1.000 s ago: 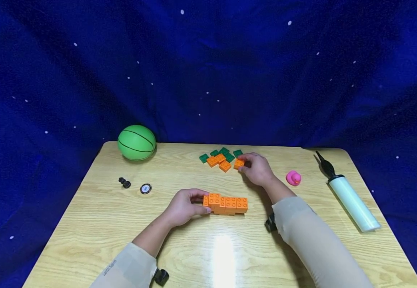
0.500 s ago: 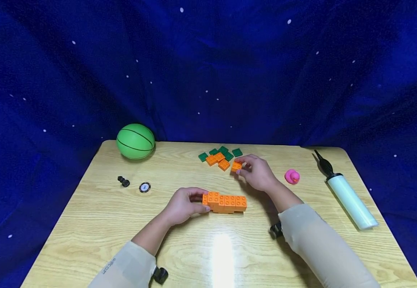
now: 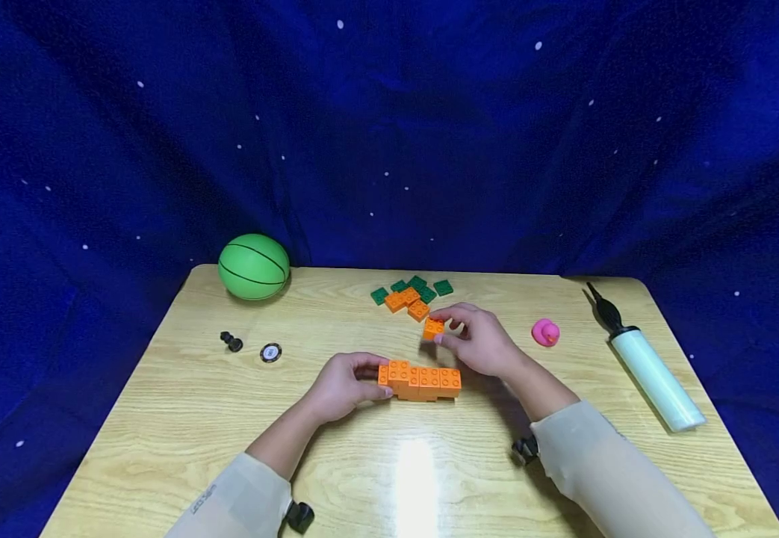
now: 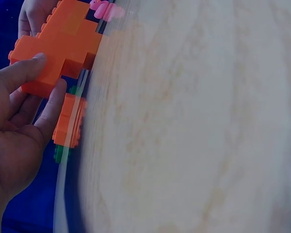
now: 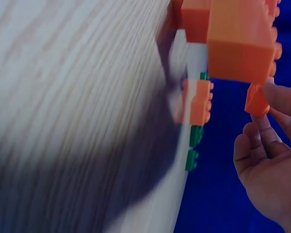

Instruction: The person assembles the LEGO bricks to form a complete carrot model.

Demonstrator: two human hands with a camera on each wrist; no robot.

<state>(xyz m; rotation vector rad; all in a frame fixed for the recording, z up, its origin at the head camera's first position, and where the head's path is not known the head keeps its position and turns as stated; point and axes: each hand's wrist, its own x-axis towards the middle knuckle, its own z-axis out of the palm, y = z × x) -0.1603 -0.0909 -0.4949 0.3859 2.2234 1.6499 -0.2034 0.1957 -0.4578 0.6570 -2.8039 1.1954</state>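
My left hand [image 3: 343, 388] grips the left end of a built row of joined orange toy bricks [image 3: 429, 382], thumb on the near side and fingers behind. In the left wrist view the underside of this brick row [image 4: 53, 46] looks stepped. Between thumb and fingers of my right hand [image 3: 483, 340] is a single orange brick [image 3: 433, 329], held studs up behind the row and apart from it. The right wrist view shows that same small brick [image 5: 257, 100] at the fingertips of the right hand [image 5: 271, 160].
Loose orange bricks [image 3: 419, 310] and flat green bricks [image 3: 443, 288] lie at the back middle of the table [image 3: 181, 418]. A green ball [image 3: 253, 267], a black chess piece [image 3: 231, 341] and a poker chip [image 3: 271, 353] are left; a pink rubber duck [image 3: 546, 332] and a hand pump [image 3: 654, 377] right.
My right hand has drawn the single orange brick from beside the loose bricks toward me and slightly left, nearer the joined row. The left hand and the row stay in place.
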